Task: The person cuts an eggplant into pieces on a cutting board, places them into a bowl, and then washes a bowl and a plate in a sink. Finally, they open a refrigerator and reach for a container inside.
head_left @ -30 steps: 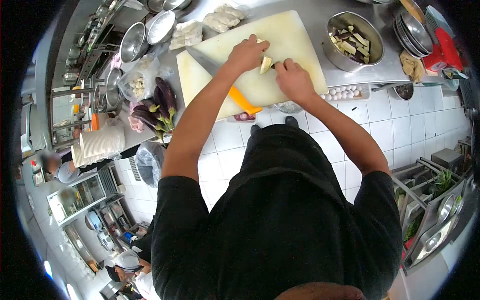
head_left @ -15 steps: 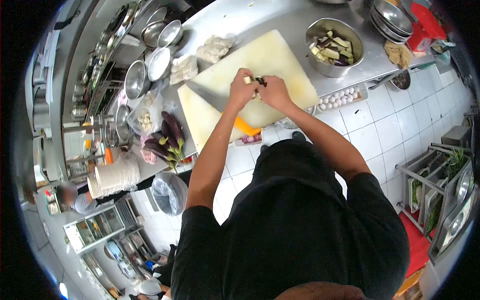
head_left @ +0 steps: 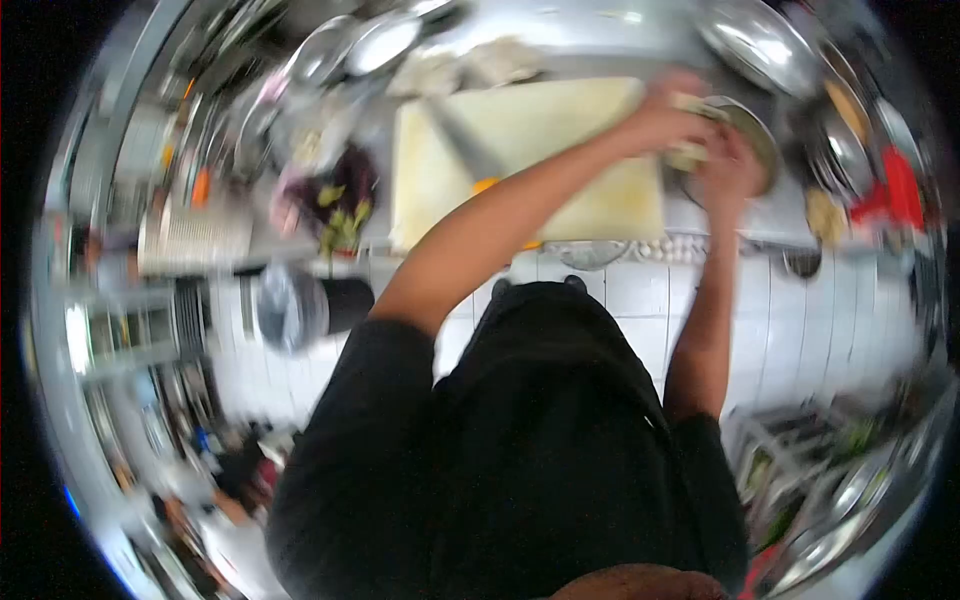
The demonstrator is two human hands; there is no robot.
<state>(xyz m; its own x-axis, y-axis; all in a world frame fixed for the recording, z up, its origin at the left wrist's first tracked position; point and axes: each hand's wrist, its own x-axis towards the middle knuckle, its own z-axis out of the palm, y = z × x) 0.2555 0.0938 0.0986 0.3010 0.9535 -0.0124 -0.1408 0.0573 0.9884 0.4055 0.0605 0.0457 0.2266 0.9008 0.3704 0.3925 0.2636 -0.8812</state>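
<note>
My left hand (head_left: 678,118) and my right hand (head_left: 728,165) are together at the near-left side of a steel pot (head_left: 765,150), past the cutting board's right edge. Both are closed around pale cut eggplant pieces (head_left: 688,152), smeared by motion. The hands hide much of the pot's inside. On the white cutting board (head_left: 560,120) lies a knife (head_left: 465,140) with an orange handle, partly covered by my left forearm. Whole purple eggplants (head_left: 345,185) with green stems lie left of the board.
Pale bagged food (head_left: 505,60) and steel bowls (head_left: 385,42) stand behind the board. Stacked bowls (head_left: 840,150) and a red object (head_left: 900,190) are at the right. Eggs (head_left: 670,248) sit below the counter edge. A lined bin (head_left: 285,305) stands at left; other people are at lower left.
Both hands have moved right, from over the board to the pot, carrying the eggplant pieces. The camera view has turned, and the knife remains on the board.
</note>
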